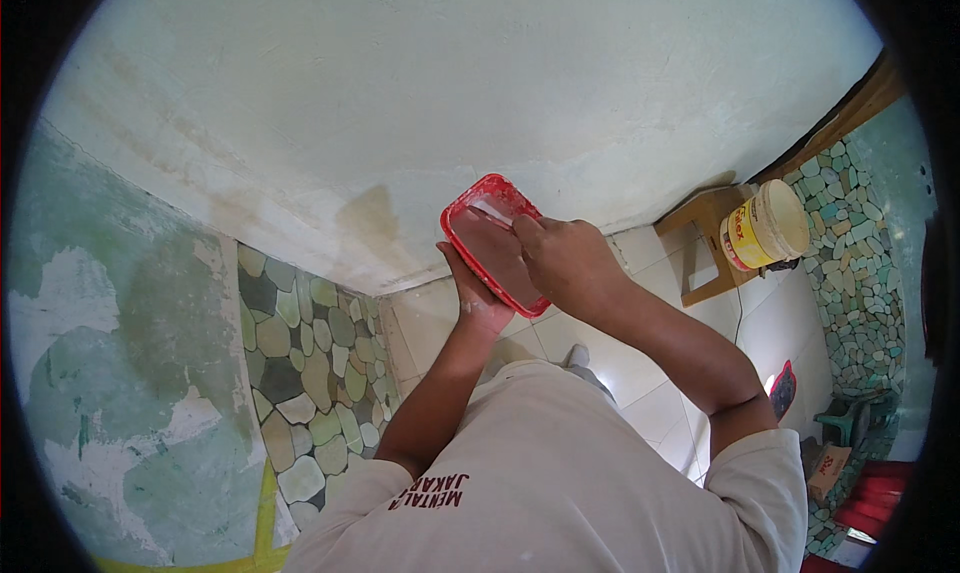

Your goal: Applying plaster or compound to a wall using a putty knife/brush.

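My left hand (pixel 481 303) supports a red plastic tub (pixel 447 221) from beneath and along its near side. The tub is tilted, and its rim is smeared with white. A smooth, pinkish-brown paste or paint (pixel 492 249) covers its inside. Over the tub's right side, my right hand (pixel 568 263) is closed round a small flat tool (pixel 490 213). The tool's pale end rests in the upper part of the tub; the fingers hide its handle, so I cannot tell whether it is a brush or a putty knife.
A pale wall (pixel 500 83) with a damp-looking patch rises in front. To the right, a wooden stool (pixel 700 283) stands by it, bearing a white and yellow bucket (pixel 765 225). Stone-patterned wall (pixel 310 373) and peeling green plaster (pixel 110 313) lie left. Pale tiles (pixel 650 413) cover the floor.
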`<action>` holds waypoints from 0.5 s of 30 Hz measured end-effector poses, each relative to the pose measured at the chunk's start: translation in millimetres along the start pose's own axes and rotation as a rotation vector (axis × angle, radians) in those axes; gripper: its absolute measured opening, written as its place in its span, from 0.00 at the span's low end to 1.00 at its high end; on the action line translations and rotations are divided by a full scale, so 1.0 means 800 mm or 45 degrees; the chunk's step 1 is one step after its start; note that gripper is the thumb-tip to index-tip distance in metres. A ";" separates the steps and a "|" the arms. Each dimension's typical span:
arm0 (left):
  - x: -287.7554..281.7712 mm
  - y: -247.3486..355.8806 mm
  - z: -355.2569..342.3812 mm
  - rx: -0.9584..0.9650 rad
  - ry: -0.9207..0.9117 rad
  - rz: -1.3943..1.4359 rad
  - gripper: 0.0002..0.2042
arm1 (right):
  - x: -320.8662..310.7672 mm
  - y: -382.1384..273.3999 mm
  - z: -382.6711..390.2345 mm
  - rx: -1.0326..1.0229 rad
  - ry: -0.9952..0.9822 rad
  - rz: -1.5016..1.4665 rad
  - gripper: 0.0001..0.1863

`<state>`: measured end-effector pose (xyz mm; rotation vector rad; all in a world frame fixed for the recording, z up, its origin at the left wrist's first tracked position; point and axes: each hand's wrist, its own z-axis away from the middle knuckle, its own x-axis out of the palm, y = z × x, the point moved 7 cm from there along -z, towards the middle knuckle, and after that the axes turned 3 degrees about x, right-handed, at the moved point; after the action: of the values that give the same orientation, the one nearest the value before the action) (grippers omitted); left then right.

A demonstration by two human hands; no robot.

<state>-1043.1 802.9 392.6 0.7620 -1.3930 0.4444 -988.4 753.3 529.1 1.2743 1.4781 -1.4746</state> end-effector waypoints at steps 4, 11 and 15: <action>-0.020 -0.003 0.002 -0.011 0.183 -0.075 0.39 | 0.024 -0.010 0.003 -0.140 0.032 -0.079 0.08; -0.032 0.002 0.000 -0.019 -0.470 -0.069 0.39 | 0.002 -0.004 0.020 -0.136 -0.157 -0.330 0.06; 0.012 -0.011 0.010 -0.021 -0.069 -0.124 0.36 | -0.002 0.002 0.021 0.070 -0.110 -0.096 0.07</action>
<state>-1041.3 789.9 400.4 0.8303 -1.4018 0.3381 -989.2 736.6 527.9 1.1832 1.4519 -1.6089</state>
